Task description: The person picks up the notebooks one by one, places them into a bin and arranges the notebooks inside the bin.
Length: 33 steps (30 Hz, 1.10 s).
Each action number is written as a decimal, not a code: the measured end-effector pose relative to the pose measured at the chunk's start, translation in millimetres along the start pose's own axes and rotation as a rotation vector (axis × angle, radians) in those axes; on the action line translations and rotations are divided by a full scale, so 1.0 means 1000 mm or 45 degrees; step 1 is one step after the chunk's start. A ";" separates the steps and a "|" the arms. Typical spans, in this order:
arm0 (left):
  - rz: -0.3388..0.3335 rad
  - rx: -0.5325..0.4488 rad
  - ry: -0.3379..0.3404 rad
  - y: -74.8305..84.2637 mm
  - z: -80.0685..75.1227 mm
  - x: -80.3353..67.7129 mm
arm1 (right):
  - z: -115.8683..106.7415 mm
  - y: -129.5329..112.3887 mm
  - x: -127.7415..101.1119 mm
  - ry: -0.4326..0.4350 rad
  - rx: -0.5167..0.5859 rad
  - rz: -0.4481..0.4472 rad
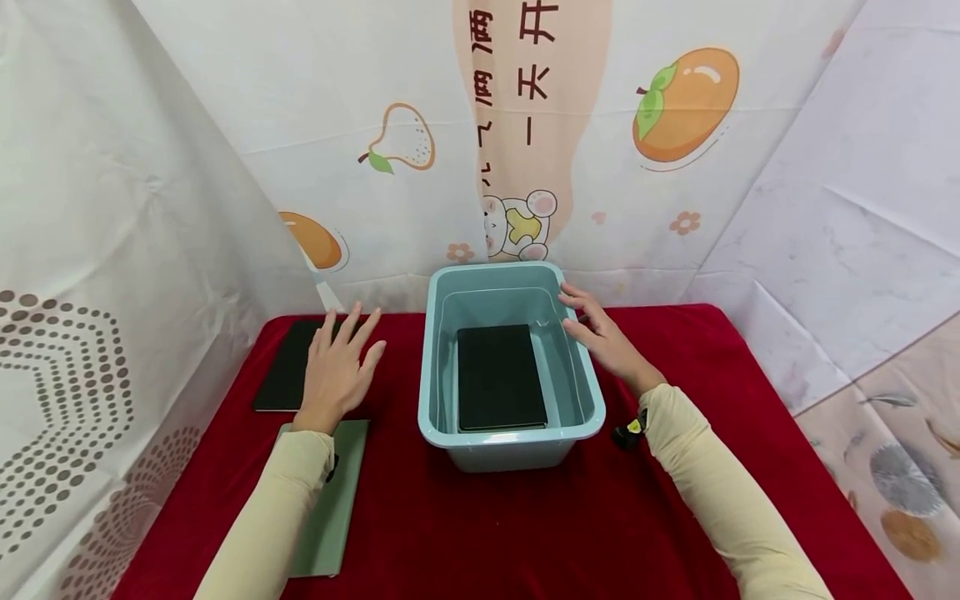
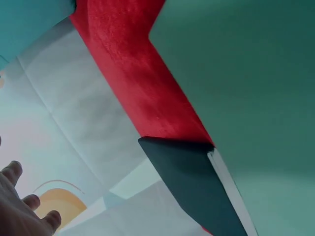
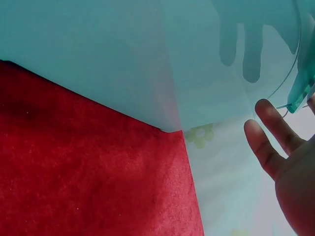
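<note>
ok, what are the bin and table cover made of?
Bin: looks like molded plastic, pale blue, smooth and slightly translucent; finger shadows show through its wall in the right wrist view. Cover: seems a red napped fabric, felt or velvet-like; matte, fuzzy grain shows up close.

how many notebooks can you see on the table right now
3. One black notebook lies in the bin. A second black notebook lies on the cloth under the left hand. A green notebook lies under the left forearm. None looks hidden.
</note>
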<state>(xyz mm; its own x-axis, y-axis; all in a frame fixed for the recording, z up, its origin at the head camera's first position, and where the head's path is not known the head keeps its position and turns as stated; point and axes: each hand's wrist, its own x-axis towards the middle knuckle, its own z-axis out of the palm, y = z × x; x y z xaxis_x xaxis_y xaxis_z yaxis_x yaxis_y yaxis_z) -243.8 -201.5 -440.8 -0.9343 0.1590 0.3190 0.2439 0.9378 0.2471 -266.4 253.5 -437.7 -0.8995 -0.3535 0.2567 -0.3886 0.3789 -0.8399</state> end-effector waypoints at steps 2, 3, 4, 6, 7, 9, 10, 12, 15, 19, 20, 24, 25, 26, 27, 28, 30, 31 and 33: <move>-0.013 -0.002 -0.005 -0.002 0.000 -0.003 | 0.001 0.000 0.000 0.008 0.012 -0.001; -0.018 -0.004 -0.003 -0.002 0.000 -0.005 | 0.001 -0.001 0.000 0.011 0.013 -0.004; -0.022 -0.007 0.001 -0.004 0.000 -0.007 | 0.001 -0.001 0.000 0.012 0.016 -0.007; -0.033 -0.015 0.001 -0.006 0.000 -0.012 | 0.002 -0.001 0.001 0.014 0.016 -0.013; -0.041 -0.021 -0.001 -0.007 0.000 -0.014 | 0.002 -0.001 0.001 0.013 0.023 -0.015; -0.050 -0.032 0.002 -0.009 0.000 -0.019 | 0.002 -0.001 0.001 0.009 0.032 -0.024; -0.055 -0.035 0.003 -0.010 -0.001 -0.021 | 0.003 -0.001 0.001 0.009 0.040 -0.026; -0.060 -0.041 0.006 -0.011 -0.001 -0.026 | 0.003 0.000 0.001 0.007 0.050 -0.034; -0.058 -0.048 0.020 -0.013 -0.003 -0.034 | 0.003 0.000 0.000 0.009 0.058 -0.037; -0.073 -0.052 0.031 -0.014 -0.006 -0.046 | 0.002 0.002 -0.002 0.015 0.067 -0.026; -0.080 -0.052 0.034 -0.015 -0.007 -0.049 | 0.002 0.002 -0.002 0.016 0.070 -0.021; -0.111 -0.072 0.053 -0.017 -0.009 -0.059 | 0.002 0.004 -0.004 0.020 0.081 -0.017; -0.122 -0.074 0.055 -0.019 -0.009 -0.062 | 0.002 0.004 -0.003 0.022 0.084 -0.018; -0.132 -0.081 0.058 -0.020 -0.008 -0.064 | 0.002 0.004 -0.003 0.022 0.085 -0.022; -0.141 -0.090 0.060 -0.020 -0.008 -0.066 | 0.002 0.005 -0.003 0.024 0.086 -0.025; -0.152 -0.095 0.063 -0.021 -0.008 -0.068 | 0.002 0.005 -0.003 0.025 0.084 -0.029; -0.166 -0.108 0.063 -0.022 -0.007 -0.072 | 0.004 0.005 -0.002 0.026 0.086 -0.041; -0.170 -0.113 0.060 -0.023 -0.007 -0.073 | 0.004 0.006 -0.001 0.026 0.088 -0.046; -0.175 -0.123 0.055 -0.023 -0.006 -0.076 | 0.005 0.006 -0.001 0.027 0.092 -0.054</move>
<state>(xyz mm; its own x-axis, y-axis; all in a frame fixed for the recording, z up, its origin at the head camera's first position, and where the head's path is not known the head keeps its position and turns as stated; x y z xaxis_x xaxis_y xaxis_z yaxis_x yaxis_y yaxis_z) -176.5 -236.9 -465.3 -0.9491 0.0163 0.3145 0.1407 0.9154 0.3772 -267.3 251.7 -445.6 -0.8868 -0.3495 0.3025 -0.4120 0.3010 -0.8601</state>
